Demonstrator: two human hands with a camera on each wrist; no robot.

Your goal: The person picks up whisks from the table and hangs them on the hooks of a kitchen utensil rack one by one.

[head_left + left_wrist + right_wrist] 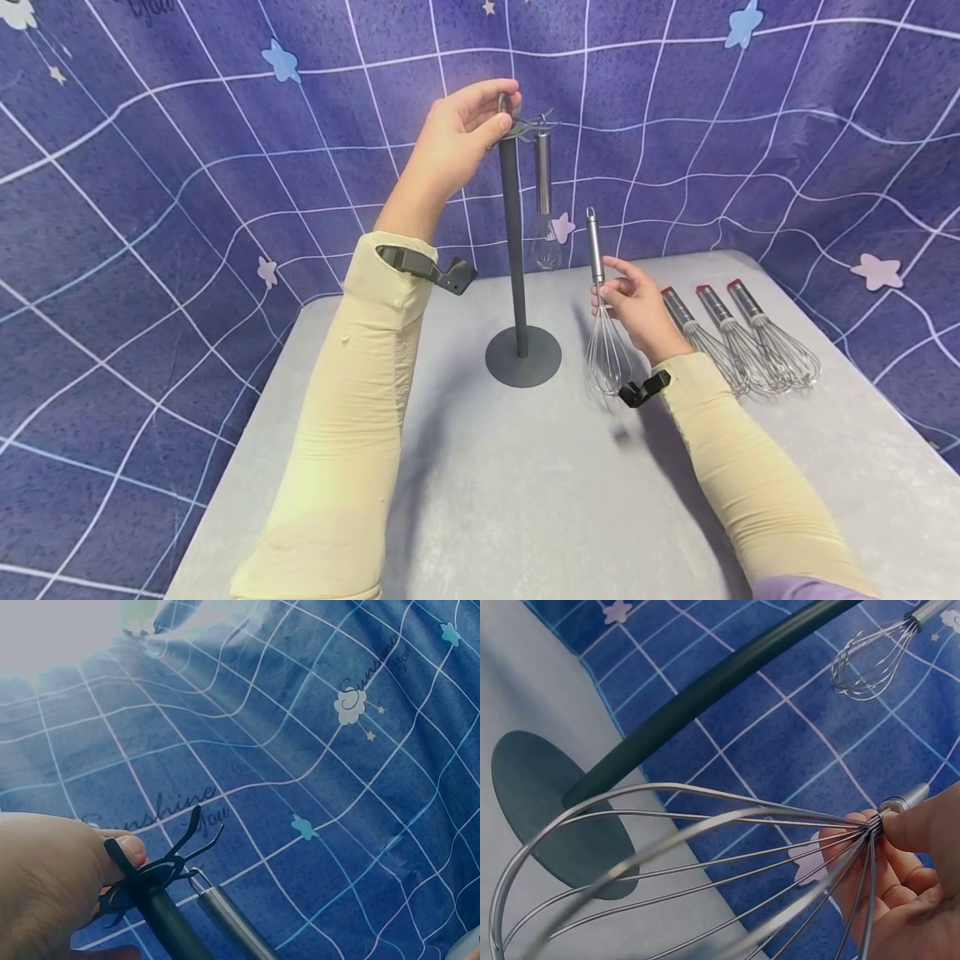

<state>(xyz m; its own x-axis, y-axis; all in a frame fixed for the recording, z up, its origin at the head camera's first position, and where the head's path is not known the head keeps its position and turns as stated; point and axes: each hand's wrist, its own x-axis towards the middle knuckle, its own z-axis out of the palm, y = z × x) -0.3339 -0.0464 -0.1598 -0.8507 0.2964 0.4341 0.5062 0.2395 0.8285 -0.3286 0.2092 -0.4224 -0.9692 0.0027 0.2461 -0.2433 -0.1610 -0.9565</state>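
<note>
My left hand (465,129) grips the top of a dark grey utensil stand (513,242), thumb and fingers around its tip above the hooks. From one hook hangs a metal whisk (543,175), handle up and wires down; its loop shows on the hook in the left wrist view. Right of the stand, my right hand (637,304) pinches a second whisk (595,246) where handle meets wires. That whisk is upright, with its handle loop at the top and its wires low over the table. In the right wrist view, its wires (705,866) spread across the stand's round base (525,802).
Three more whisks (757,321) lie side by side at the right of the grey table (525,500), red-tipped handles toward the back. A purple-blue curtain (360,108) with white lines and stars hangs behind the table and along its sides.
</note>
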